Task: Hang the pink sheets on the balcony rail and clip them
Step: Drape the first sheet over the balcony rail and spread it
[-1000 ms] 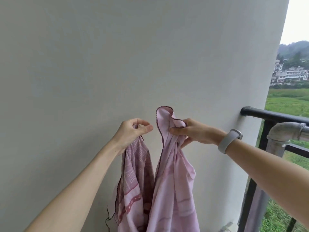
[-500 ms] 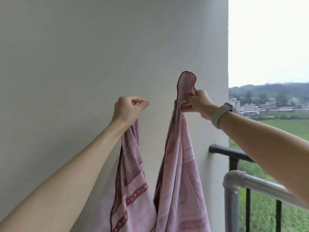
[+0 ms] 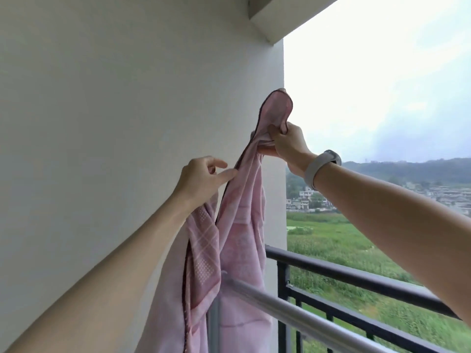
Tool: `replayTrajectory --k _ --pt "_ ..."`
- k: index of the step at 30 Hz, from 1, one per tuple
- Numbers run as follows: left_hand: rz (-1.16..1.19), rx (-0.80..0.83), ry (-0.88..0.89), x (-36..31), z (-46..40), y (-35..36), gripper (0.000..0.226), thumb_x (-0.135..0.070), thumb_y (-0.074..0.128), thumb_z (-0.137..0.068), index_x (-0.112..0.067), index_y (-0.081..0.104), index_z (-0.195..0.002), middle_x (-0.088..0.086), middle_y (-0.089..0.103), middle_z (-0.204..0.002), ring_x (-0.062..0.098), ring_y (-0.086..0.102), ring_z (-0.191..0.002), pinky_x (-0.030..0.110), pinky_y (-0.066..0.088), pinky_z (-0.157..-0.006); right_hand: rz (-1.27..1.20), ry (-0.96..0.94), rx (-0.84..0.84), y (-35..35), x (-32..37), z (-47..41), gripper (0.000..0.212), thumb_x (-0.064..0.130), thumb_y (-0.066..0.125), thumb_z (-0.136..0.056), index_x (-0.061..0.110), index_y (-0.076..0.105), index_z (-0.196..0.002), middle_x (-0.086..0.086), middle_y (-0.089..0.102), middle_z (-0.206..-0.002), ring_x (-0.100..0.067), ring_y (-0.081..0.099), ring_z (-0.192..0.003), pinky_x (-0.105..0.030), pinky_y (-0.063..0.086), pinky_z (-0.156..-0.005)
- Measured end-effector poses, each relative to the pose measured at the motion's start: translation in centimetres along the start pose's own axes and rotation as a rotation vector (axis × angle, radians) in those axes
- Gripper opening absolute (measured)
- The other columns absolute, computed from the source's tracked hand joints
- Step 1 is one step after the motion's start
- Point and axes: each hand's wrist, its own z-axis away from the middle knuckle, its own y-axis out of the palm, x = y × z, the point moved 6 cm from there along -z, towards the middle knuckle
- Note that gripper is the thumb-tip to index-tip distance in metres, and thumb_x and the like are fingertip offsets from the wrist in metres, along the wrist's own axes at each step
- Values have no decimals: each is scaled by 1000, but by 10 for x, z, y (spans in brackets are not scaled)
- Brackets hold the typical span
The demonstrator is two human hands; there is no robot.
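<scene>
A pink patterned sheet point(image 3: 239, 225) hangs in long folds in front of the white wall. My right hand point(image 3: 285, 145), with a grey band on its wrist, grips a bunched top corner high up, and a loop of cloth stands above the fist. Lower and to the left, my left hand point(image 3: 204, 179) pinches the sheet's dark-trimmed edge between thumb and fingers. The sheet drops past a silver rail point(image 3: 305, 317) and the black balcony rail point(image 3: 356, 276), both to the lower right; its lower end is out of frame. No clips are in view.
A plain white wall point(image 3: 102, 149) fills the left, ending at a corner beside the sheet. A ceiling beam point(image 3: 277, 19) juts out at the top. Beyond the black railing lie green fields, distant houses and hills.
Both hands have risen and swung right with the sheet, the right one higher. My left hand has moved in close to the hanging edge. More of the railing and the open view shows.
</scene>
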Motion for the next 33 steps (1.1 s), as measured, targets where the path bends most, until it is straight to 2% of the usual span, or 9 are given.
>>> replayTrajectory --k 2,5,8,14,17,21,23,26,33 --pt "-107 166 -114 11 29 27 42 -41 66 -78 -16 63 -111 0 66 -89 12 57 -99 24 45 -68 -48 -21 0 -12 11 14 18 5 38 -94 -3 54 -98 -11 66 -78 -19 67 -63 -32 59 -64" --pt "-295 198 -174 31 55 44 22 -34 62 -83 -15 66 -74 10 64 -71 27 54 -68 28 35 -55 -76 -22 -45 -37 19 33 18 4 38 -94 -3 54 -98 -9 66 -80 -19 67 -67 -32 59 -64" --pt "-286 100 -210 36 62 39 47 -26 58 -86 -14 41 -44 6 44 -48 27 40 -56 32 26 -51 65 84 -133 -71 5 52 16 3 41 -93 -3 55 -97 -16 64 -90 -27 67 -74 -33 59 -62" --pt "-329 -47 -8 -23 60 24 20 -19 54 -87 -10 71 -84 13 70 -89 35 60 -84 37 48 -69 1035 526 423 -115 -21 112 37 16 63 -83 3 52 -116 -12 59 -112 -29 58 -101 -33 51 -81" --pt "-378 68 113 -47 73 37 20 -21 54 -88 -11 72 -89 8 69 -96 31 61 -87 37 49 -73 788 468 518 -101 -14 140 85 3 65 -76 18 16 -144 -12 41 -137 -30 50 -112 -34 41 -97" --pt "-344 117 89 -48 100 43 20 -21 55 -87 -11 72 -89 11 69 -97 33 60 -91 37 49 -77 705 295 693 -53 -15 188 81 20 62 -84 22 9 -145 -4 26 -148 -20 29 -133 -22 27 -98" --pt "-314 100 65 -47 107 35 19 -21 57 -86 -10 73 -89 11 69 -96 32 60 -91 34 47 -77 740 224 623 -31 -17 200 62 24 57 -87 16 26 -141 -8 47 -132 -22 46 -118 -21 37 -87" --pt "-254 153 28 -41 119 27 19 -24 61 -85 -10 72 -91 8 68 -98 27 61 -94 31 45 -81 758 91 461 -12 -15 206 12 17 49 -88 11 59 -92 -4 61 -81 -24 55 -79 -25 40 -57" --pt "-355 158 -83 -15 123 -10 40 -18 62 -84 -8 56 -122 19 62 -113 32 54 -109 32 40 -93 1030 -130 173 -43 23 187 38 -6 42 -78 13 69 -98 -8 70 -96 -25 60 -77 -33 52 -65"
